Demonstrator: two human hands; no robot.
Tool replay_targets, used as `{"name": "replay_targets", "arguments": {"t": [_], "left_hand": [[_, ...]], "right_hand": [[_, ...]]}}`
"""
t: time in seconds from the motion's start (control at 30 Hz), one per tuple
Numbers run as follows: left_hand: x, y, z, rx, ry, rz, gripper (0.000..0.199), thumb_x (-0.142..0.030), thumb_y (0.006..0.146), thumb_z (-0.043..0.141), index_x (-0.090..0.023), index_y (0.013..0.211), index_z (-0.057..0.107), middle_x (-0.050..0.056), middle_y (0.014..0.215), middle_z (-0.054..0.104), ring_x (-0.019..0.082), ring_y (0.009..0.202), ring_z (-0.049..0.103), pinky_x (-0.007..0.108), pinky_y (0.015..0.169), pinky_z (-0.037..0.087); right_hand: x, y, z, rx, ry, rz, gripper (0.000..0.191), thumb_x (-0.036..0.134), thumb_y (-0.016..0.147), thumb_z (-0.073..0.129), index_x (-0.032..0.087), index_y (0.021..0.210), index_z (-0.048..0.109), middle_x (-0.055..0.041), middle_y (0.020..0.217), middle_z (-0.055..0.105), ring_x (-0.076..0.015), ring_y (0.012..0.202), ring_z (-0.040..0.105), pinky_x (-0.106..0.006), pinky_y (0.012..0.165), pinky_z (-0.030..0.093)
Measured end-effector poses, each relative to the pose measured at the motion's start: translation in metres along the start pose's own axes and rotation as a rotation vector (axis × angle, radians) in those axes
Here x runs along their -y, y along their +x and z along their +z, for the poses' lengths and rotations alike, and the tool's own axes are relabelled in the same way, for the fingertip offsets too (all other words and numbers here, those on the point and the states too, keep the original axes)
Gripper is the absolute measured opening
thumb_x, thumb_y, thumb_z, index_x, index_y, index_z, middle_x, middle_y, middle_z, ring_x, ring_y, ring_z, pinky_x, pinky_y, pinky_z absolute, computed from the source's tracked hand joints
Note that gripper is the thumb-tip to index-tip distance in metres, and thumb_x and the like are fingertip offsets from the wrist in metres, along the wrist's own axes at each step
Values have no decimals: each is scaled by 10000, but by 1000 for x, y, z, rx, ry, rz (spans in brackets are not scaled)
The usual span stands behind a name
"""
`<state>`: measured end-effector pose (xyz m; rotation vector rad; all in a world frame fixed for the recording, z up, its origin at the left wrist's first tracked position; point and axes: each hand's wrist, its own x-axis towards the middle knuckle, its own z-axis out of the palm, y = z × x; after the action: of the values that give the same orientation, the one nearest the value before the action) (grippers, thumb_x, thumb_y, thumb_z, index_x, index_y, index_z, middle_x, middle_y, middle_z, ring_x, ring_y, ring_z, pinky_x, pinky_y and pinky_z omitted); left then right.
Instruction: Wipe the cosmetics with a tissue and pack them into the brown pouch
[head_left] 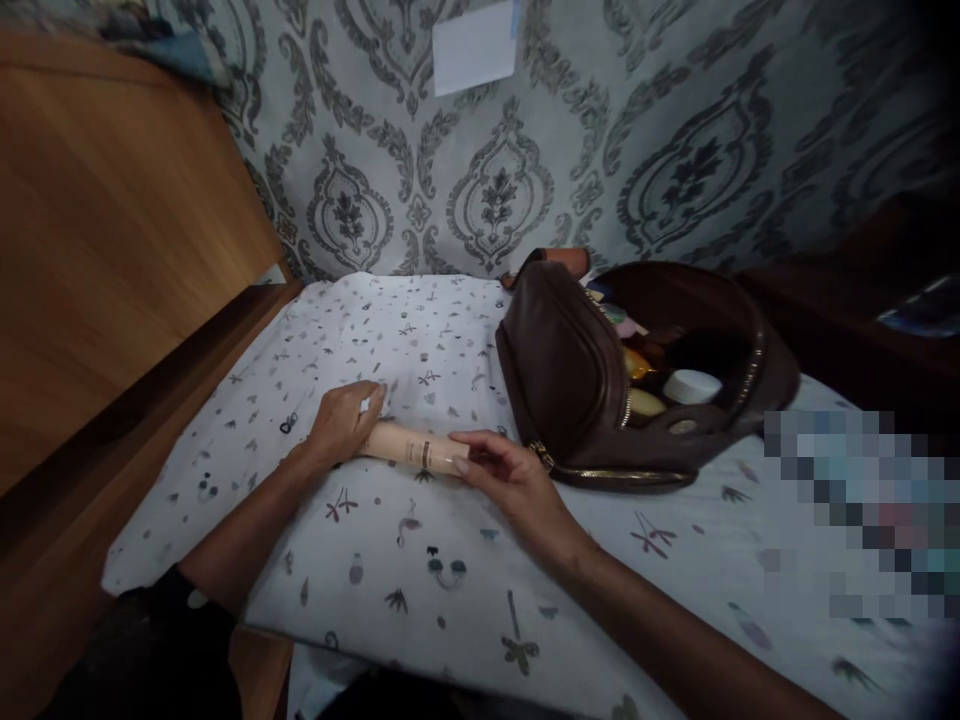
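Observation:
A beige cosmetic tube with small dark print lies level between my two hands, just above or on the patterned cloth. My right hand grips its right end between thumb and fingers. At its left end, my left hand is closed around the tube, its fingers mostly hidden from view. Right of my right hand stands a dark brown bag with its zip open. Inside it are a white round lid, a yellowish item and other small things in shadow.
A white cloth with small prints covers the surface. On the left rises a wooden panel. Behind is a grey patterned wall with a white paper on it. A blurred-out patch lies at right.

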<state>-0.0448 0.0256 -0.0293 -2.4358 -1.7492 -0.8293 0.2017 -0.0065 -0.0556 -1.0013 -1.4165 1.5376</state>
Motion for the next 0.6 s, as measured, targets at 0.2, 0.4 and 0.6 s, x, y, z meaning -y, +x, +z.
{"name": "replay_targets", "arguments": {"t": [0.2,0.4,0.6], "left_hand": [[-2,0,-8,-166,92,-93,184,-346,982,410,-198,937,510,-28,649,523,158,579,516,264,582,353],[-57,-3,-8,-254,121,285,314,-396,1029,345,-179,923,546,57,815,627,197,766,577,301,691,432],[-91,-10,14,-138,322,548,539,-581,995,272,-159,856,578,70,747,587,238,718,521,372,684,395]], "right_hand": [[-1,2,3,-42,94,-42,489,363,659,772,204,1095,620,-17,933,648,-130,771,632,-275,720,533],[-1,1,7,-42,112,-98,349,290,643,781,201,918,585,-14,866,663,-144,784,638,-274,739,522],[-4,0,8,-32,62,-136,288,250,601,781,199,705,518,52,651,546,-107,626,515,-231,606,445]]}}
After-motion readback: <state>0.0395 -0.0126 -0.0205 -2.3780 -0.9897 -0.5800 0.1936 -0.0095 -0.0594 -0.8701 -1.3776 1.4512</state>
